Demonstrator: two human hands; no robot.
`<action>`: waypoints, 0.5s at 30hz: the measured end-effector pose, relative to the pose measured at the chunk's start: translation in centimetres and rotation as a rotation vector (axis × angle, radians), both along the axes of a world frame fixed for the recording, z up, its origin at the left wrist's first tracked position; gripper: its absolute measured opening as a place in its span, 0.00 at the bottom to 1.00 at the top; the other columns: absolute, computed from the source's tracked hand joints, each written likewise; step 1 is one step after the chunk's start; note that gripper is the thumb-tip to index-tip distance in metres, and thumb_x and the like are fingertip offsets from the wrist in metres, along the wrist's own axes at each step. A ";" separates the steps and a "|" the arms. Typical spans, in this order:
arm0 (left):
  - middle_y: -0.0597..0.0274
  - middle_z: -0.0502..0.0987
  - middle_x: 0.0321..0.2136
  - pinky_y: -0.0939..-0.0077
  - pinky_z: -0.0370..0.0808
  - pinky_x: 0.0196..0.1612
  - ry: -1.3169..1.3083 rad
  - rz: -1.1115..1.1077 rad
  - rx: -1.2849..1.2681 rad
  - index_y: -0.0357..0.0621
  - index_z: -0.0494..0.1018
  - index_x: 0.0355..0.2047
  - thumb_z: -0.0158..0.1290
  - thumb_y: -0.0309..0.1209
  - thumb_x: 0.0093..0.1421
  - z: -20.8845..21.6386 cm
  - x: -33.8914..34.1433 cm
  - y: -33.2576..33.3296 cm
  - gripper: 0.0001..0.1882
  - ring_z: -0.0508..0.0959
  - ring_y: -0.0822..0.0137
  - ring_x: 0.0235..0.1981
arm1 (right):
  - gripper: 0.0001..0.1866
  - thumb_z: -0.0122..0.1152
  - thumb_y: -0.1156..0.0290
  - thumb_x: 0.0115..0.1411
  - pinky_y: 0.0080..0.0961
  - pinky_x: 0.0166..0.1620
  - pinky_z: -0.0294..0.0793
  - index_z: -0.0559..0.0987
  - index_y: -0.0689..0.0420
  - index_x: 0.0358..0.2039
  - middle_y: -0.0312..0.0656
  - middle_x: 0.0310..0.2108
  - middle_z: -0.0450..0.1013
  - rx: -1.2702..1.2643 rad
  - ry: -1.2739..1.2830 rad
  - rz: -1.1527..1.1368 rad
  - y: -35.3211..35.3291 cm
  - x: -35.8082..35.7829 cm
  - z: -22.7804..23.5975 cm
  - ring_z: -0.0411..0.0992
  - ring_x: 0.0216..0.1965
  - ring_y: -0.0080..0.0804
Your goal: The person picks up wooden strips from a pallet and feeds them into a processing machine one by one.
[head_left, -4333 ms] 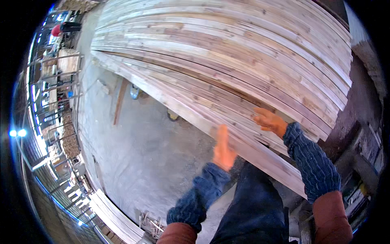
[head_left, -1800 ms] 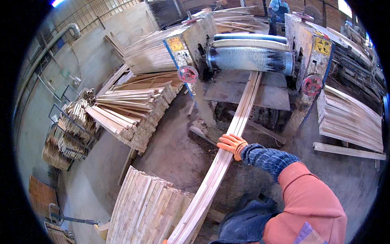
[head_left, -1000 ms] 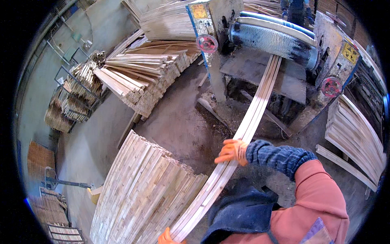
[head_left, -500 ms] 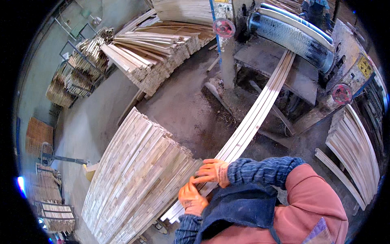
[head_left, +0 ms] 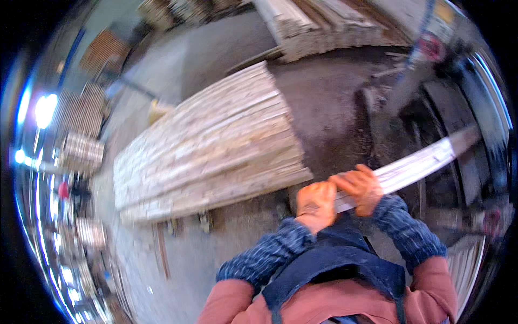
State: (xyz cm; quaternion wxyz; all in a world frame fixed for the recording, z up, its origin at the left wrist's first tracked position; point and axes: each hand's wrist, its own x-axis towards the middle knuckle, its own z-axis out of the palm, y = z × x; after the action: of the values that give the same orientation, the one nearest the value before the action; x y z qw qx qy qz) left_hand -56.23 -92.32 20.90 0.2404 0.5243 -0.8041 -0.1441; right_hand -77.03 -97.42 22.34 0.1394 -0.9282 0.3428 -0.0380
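Your right hand (head_left: 360, 189) grips wood strips (head_left: 418, 166) already reaching the machine (head_left: 490, 102), your curled left hand (head_left: 315, 205) hides its hold, and a big pile (head_left: 210, 146) seems to wait.

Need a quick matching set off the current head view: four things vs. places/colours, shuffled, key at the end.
Things
1. Left hand
2. Wooden strips
3. Apron
4. Board stack

Descriptions
A. Dark blue, over the person's front
B. Broad pile, up and to the left of both hands in the picture
C. Gloved in orange, close beside the right hand
D. Pale, running from the hands toward the picture's right

Pairs: 1-C, 2-D, 3-A, 4-B
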 end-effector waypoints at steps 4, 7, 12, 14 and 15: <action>0.46 0.82 0.37 0.51 0.77 0.44 0.142 -0.101 0.323 0.40 0.74 0.47 0.67 0.43 0.48 4.3 -1.2 -1.1 0.30 0.82 0.44 0.41 | 0.55 0.73 0.73 0.28 0.52 0.73 0.55 0.70 0.47 0.66 0.39 0.53 0.74 -0.052 -0.001 -0.056 0.2 -5.3 1.3 0.70 0.61 0.40; 0.43 0.83 0.38 0.53 0.78 0.45 0.408 -0.111 0.432 0.41 0.75 0.53 0.64 0.45 0.53 2.1 2.0 -1.0 0.30 0.83 0.44 0.42 | 0.54 0.74 0.73 0.27 0.53 0.74 0.53 0.72 0.44 0.64 0.38 0.55 0.74 -0.058 0.055 -0.097 0.0 -8.8 1.1 0.69 0.63 0.43; 0.45 0.84 0.42 0.62 0.81 0.50 0.514 0.313 0.438 0.38 0.75 0.56 0.65 0.45 0.57 -8.6 10.8 3.3 0.32 0.85 0.51 0.46 | 0.48 0.70 0.77 0.34 0.54 0.74 0.55 0.71 0.52 0.64 0.48 0.65 0.69 -0.260 -0.001 -0.242 -1.4 -15.6 -1.2 0.60 0.71 0.54; 0.48 0.85 0.43 0.66 0.81 0.50 0.611 0.606 0.773 0.38 0.75 0.57 0.65 0.45 0.59 -12.4 14.5 6.1 0.31 0.85 0.58 0.47 | 0.44 0.67 0.79 0.45 0.51 0.74 0.55 0.68 0.57 0.67 0.52 0.66 0.66 -0.327 0.041 -0.482 -1.5 -16.8 -2.4 0.59 0.71 0.58; 0.50 0.85 0.43 0.68 0.80 0.51 0.705 0.677 0.794 0.38 0.75 0.57 0.65 0.45 0.60 -13.9 16.4 7.8 0.31 0.84 0.62 0.46 | 0.44 0.68 0.78 0.47 0.50 0.73 0.57 0.67 0.57 0.68 0.53 0.67 0.65 -0.400 -0.005 -0.606 -1.3 -18.1 -4.0 0.60 0.70 0.56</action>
State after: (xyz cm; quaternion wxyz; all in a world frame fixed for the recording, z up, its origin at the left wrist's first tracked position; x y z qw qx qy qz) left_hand -39.84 -84.52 7.03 0.3104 0.7201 -0.3511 -0.5116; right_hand -95.15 -98.71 18.33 -0.0617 -0.7934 0.5876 -0.1462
